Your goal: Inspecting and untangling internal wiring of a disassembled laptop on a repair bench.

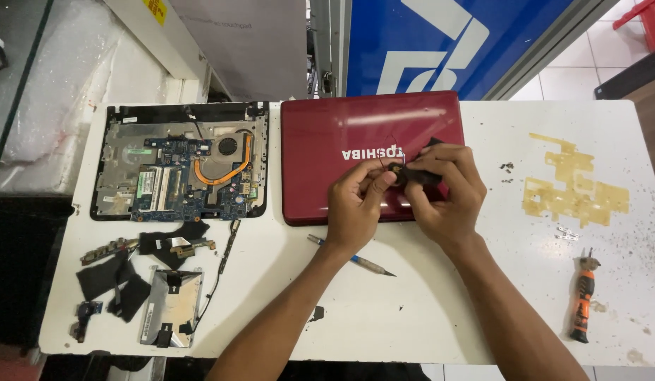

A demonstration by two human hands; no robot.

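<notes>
Two bare forearms rise from the near edge of the white table (426, 310) and meet over its middle. Nearest the person, on the left, lies a silver drive caddy (170, 307) with black tape at its corners, and beside it some black film sheets (119, 286) and a tiny circuit board (88, 309). Far to the right, near the table's edge, an orange-and-black screwdriver (583, 296) lies pointing away. A slim pen-like tool (352, 259) with a blue end rests just under the left wrist. Further on, the left hand (356, 204) and the right hand (444, 190) come together above a closed red laptop lid (327, 141), which lies with its hinge edge away from the person. Both hands pinch a small black part (414, 175) between thumbs and fingertips, fingers curled narrow around it; a thin dark wire loops up from it over the lid. Exactly what the part is cannot be told. Left of the lid sit small connector strips (193, 247) and, beyond them, an opened laptop base (181, 161) showing its blue board, a copper heat pipe (225, 173) and a round fan. To the right, yellowed tape residue (571, 185) stains the tabletop, with a few small screws (507, 168) near it. Beyond the table stands a blue-and-white panel (447, 42).
</notes>
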